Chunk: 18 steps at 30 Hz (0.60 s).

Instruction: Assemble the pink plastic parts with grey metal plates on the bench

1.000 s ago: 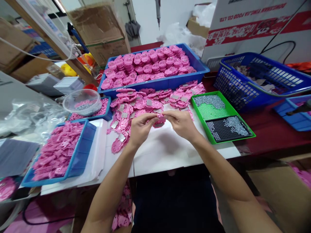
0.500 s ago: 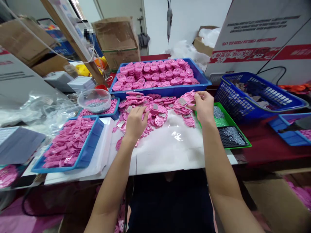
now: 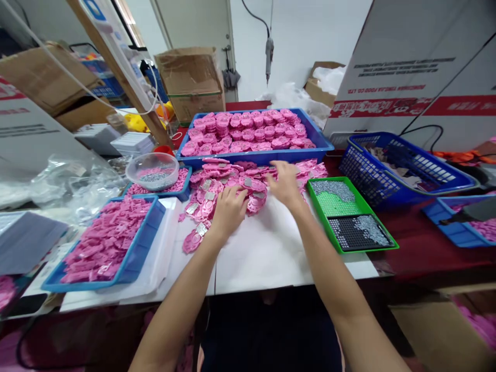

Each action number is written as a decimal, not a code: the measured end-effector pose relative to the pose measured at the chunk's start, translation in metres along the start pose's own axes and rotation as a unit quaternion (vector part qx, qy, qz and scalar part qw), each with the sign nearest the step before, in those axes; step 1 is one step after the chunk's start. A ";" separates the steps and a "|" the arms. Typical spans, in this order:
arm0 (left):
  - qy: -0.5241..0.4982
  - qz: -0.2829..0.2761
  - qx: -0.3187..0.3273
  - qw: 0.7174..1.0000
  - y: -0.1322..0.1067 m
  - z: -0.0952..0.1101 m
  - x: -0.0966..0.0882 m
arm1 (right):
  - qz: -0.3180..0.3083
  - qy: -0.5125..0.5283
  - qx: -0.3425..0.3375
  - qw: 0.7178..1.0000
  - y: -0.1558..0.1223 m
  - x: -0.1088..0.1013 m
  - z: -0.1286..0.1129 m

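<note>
A loose pile of pink plastic parts (image 3: 207, 196), several with silvery metal plates, lies on the white work surface. My left hand (image 3: 230, 206) rests at the front of the pile, fingers slightly bent over the pink parts and touching them; no part is visibly gripped. Farther right, my right hand (image 3: 287, 183) reaches over the pile with thumb and fingers apart, holding nothing visible. More pink parts (image 3: 312, 168) lie heaped just past it. Behind the pile, a blue tray (image 3: 253, 155) holds stacked rows of pink pieces.
A green tray (image 3: 323, 219) with small metal pieces is on the right, beside a blue basket (image 3: 406, 183). To the left are a blue bin (image 3: 137, 258) of pink parts and a clear bowl (image 3: 132, 168). An electric screwdriver (image 3: 269, 59) hangs behind.
My right hand has moved left from the pink parts it was handling, which now lie near the green tray. My left hand has shifted slightly right. The view has tilted up a little.
</note>
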<state>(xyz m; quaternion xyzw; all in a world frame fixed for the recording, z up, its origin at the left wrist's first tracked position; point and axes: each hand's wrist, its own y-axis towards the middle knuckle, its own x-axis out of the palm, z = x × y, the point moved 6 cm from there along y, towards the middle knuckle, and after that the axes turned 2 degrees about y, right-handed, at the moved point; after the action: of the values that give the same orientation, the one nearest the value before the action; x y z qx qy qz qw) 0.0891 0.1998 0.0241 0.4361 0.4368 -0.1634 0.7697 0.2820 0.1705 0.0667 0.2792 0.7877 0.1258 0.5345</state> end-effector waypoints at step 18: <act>-0.475 0.033 -0.142 0.868 0.003 -0.004 -0.028 | -0.115 0.488 -0.009 0.865 -0.020 -0.002 -0.063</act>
<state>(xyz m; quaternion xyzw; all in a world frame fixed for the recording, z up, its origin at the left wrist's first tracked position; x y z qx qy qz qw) 0.0728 0.2015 0.0479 0.2057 0.0224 -0.2614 0.9428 0.2187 0.1594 0.0831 0.0845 0.9733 0.1909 0.0949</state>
